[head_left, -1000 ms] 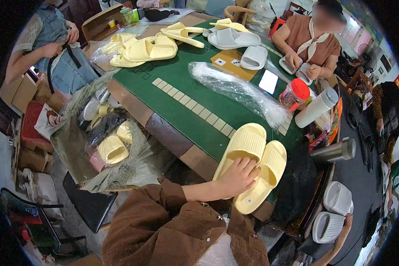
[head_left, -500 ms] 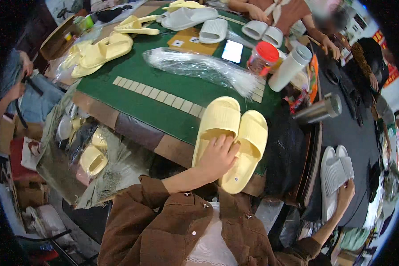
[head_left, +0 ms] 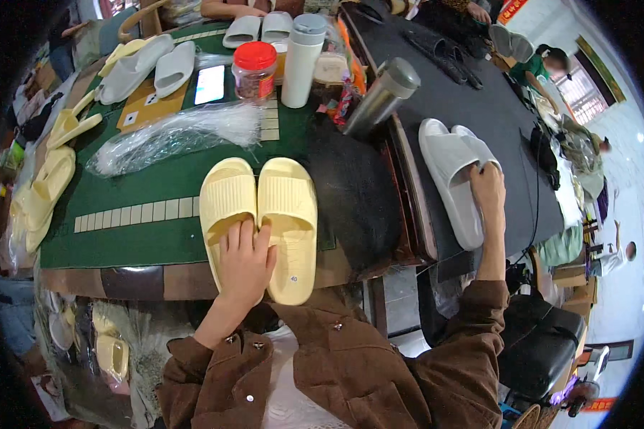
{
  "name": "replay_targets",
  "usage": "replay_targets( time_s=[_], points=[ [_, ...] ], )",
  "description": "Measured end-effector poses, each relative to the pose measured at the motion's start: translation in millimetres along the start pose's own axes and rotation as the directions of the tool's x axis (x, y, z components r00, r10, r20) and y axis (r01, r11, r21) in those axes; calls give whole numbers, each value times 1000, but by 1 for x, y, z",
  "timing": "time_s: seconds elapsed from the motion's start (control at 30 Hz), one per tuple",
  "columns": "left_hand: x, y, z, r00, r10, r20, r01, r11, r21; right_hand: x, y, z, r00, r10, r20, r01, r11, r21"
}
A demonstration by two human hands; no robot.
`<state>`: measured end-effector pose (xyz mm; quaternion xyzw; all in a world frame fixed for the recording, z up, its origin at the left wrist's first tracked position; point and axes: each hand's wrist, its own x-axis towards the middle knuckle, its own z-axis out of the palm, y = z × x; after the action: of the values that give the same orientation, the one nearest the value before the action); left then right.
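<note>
A pair of yellow slippers lies side by side at the near edge of the green table, toes pointing away. My left hand is closed on the pair, its fingertips at the strap opening of the left slipper and the thumb near the inner edges. On the black table at the right is a pair of grey slippers, one partly over the other. My right hand grips the pair at a strap, with the fingertips partly hidden inside it.
On the green table are a row of pale tiles, a bundle of clear plastic bags, a phone, a red-lidded jar and a white bottle. A steel tumbler stands by the black table. More slippers lie left.
The view has turned rightward. The yellow slippers have gone from tilted to straight and side by side. My right hand has shifted further up onto the grey slippers' strap.
</note>
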<state>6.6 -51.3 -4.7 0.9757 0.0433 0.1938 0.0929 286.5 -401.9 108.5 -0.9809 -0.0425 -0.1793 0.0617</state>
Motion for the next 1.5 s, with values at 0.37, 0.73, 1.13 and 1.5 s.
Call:
replay_targets(
  time_s=[0.37,0.73,1.13,1.5],
  points=[
    [-1,1,0,997,15,-74,-14,1000,10,-72,-33,-53,970,-202,-136,232,604,762],
    [2,-3,0,998,2,-62,-5,999,-36,-154,-221,-60,728,-685,-32,-412,-475,778],
    [3,-20,-5,970,-225,96,239,788,-567,-175,-263,57,859,-496,128,-136,20,990],
    [0,-30,-26,971,-143,191,238,650,-721,-184,-257,61,865,-493,88,-123,-39,992]
  ],
)
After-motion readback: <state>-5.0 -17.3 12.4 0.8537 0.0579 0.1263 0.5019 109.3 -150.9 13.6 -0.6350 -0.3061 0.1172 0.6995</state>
